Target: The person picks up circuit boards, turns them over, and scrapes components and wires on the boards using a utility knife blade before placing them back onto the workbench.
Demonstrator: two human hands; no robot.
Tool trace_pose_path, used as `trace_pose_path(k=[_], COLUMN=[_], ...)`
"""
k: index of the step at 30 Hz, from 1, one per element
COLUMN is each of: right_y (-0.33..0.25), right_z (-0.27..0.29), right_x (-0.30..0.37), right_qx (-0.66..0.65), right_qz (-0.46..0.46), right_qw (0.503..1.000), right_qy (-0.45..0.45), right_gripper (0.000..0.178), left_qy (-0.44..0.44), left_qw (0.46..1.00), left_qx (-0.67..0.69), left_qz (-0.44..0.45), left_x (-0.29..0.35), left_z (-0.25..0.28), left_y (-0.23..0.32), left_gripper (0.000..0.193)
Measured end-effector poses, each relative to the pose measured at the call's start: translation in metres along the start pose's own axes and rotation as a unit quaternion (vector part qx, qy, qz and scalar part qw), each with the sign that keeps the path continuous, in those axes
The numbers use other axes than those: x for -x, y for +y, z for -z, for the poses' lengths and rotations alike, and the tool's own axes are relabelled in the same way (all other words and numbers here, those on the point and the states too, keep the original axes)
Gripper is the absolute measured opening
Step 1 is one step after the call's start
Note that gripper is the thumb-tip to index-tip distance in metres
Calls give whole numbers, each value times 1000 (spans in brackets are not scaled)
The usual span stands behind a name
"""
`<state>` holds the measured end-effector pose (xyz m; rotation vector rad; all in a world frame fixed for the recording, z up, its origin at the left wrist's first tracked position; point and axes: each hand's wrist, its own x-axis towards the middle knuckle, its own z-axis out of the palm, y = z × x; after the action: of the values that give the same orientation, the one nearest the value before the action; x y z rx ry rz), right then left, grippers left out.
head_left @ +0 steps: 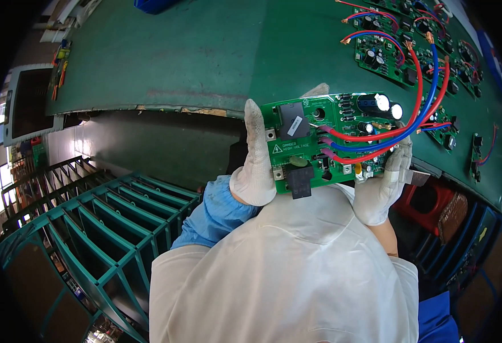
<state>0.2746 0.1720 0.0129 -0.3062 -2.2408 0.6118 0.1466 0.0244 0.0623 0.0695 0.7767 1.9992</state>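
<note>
A green circuit board (pixel 334 117) is held up in front of my chest, its component side showing. On it stand black capacitors, a black relay block (pixel 292 120) and a dark square part (pixel 300 180) near its lower edge. Two red wires and one blue wire (pixel 371 144) rise from its middle and arc to the upper right, ending in bare copper strands. My white-gloved left hand (pixel 258 166) grips the board's left edge, thumb upright along it. The right edge sits in my gloved right hand (pixel 383 186). Beside that hand a small flat grey piece (pixel 415 176) sticks out; its kind is unclear.
Several similar wired boards (pixel 376 54) lie on the green-topped workbench (pixel 205 51) at the far right. Teal metal racks (pixel 108 228) stand at the left. A red stool (pixel 428 203) is below the bench at right. A blue bin (pixel 151 4) shows at the top.
</note>
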Motion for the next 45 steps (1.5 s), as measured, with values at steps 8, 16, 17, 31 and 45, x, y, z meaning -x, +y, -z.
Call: trace_pose_path(k=[8,16,17,31,45], right_y=[-4,-22,-20,-9,-32], right_z=[8,2,2,61,39], right_x=[6,3,3,-56,-89], right_qx=[-34,-448,-450,-88,37], right_qz=[-82,-333,-334,-146,73], right_qw=[996,826,825,942,958], right_qy=[-25,71,73,-288,-274], right_gripper=[60,41,41,28,20], left_qy=[1,14,15,-21,-41], left_qw=[998,1000,1000,984,980], left_qx=[61,3,1,-169,-124], left_qz=[7,14,16,-42,-150], left_x=[0,3,2,12,19], left_z=[0,0,-1,-5,7], left_y=[-1,3,2,14,2], left_gripper=[107,109,109,86,88])
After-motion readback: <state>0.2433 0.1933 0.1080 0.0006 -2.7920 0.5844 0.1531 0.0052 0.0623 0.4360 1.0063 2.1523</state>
